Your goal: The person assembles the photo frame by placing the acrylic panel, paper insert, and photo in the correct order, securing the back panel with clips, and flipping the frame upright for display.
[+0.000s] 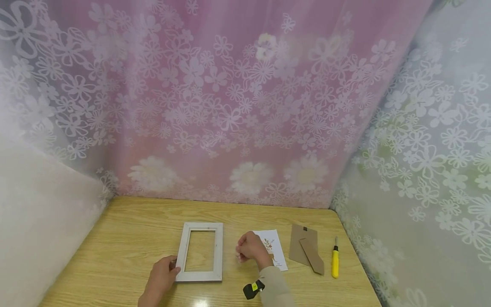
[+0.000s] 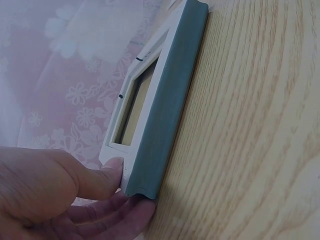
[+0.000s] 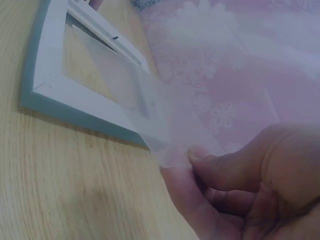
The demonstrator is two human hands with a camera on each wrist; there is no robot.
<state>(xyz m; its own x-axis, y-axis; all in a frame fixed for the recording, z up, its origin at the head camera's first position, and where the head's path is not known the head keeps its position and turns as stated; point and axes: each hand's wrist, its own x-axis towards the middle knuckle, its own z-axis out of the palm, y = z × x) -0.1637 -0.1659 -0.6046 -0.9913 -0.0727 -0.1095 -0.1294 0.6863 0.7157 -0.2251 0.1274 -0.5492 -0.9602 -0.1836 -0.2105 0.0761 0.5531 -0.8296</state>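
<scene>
A white picture frame (image 1: 218,251) with teal outer edges lies on the table, its opening showing wood grain. My left hand (image 1: 160,275) grips its near left corner, thumb on top and fingers beneath in the left wrist view. Small dark tabs stand along the frame's inner edge (image 2: 114,125). To the right of the frame, my right hand (image 1: 251,248) pinches a clear plastic sheet (image 3: 142,107) by a corner between thumb and forefinger. In the right wrist view the sheet is tilted in front of the frame; the head view barely shows it.
A white card (image 1: 279,249) printed with a plant lies partly behind my right hand. Further right are a brown backing board (image 1: 298,247) with a stand leg (image 1: 312,256) and a yellow-handled screwdriver (image 1: 335,263). Flowered curtains (image 1: 230,106) border the wooden table (image 1: 126,238).
</scene>
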